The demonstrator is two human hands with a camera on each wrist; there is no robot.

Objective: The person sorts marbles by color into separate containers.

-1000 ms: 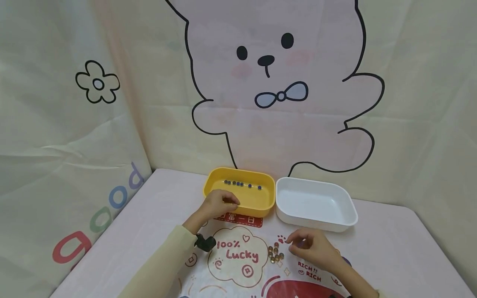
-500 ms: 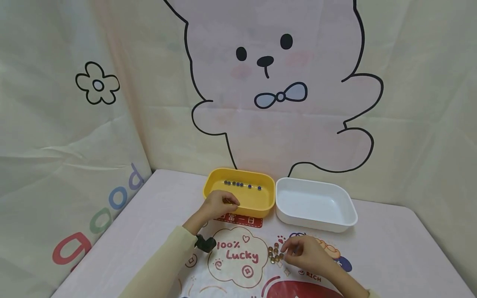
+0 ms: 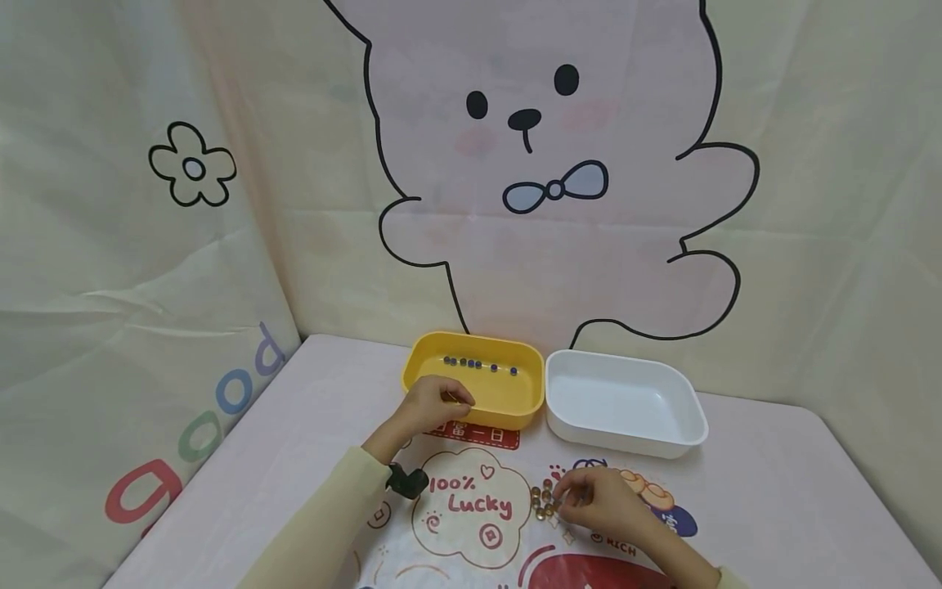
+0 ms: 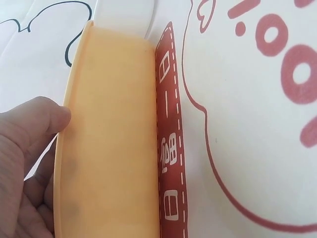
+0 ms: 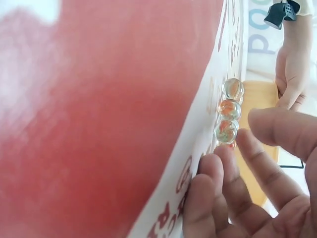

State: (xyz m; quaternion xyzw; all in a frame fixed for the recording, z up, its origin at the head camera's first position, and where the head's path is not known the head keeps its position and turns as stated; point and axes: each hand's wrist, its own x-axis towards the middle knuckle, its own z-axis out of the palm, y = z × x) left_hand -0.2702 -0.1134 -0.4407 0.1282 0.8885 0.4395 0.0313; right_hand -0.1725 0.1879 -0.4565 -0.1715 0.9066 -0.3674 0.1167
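Observation:
My left hand (image 3: 436, 402) grips the near left rim of the yellow tray (image 3: 508, 413); in the left wrist view the thumb (image 4: 54, 116) lies on the rim. Inside that tray, several dark blue marbles (image 3: 471, 364) lie in a loose row along the far side. My right hand (image 3: 599, 501) is low over the table beside a cluster of clear marbles with orange swirls (image 3: 540, 501). From the right wrist, its index fingertip (image 5: 242, 136) is at the edge of a marble (image 5: 226, 131), with thumb and index apart. Whether they touch that marble I cannot tell.
A white tray (image 3: 625, 409) stands right of the yellow one, its side close against it. The printed cloth (image 3: 471, 507) covers the table, and a cartoon-bear backdrop (image 3: 545, 245) rises behind. A dark strap device (image 3: 407, 481) sits on the left wrist.
My right hand has moved left and slightly down, from beside the swirled marbles to their right edge. The left hand stays on the yellow tray's rim.

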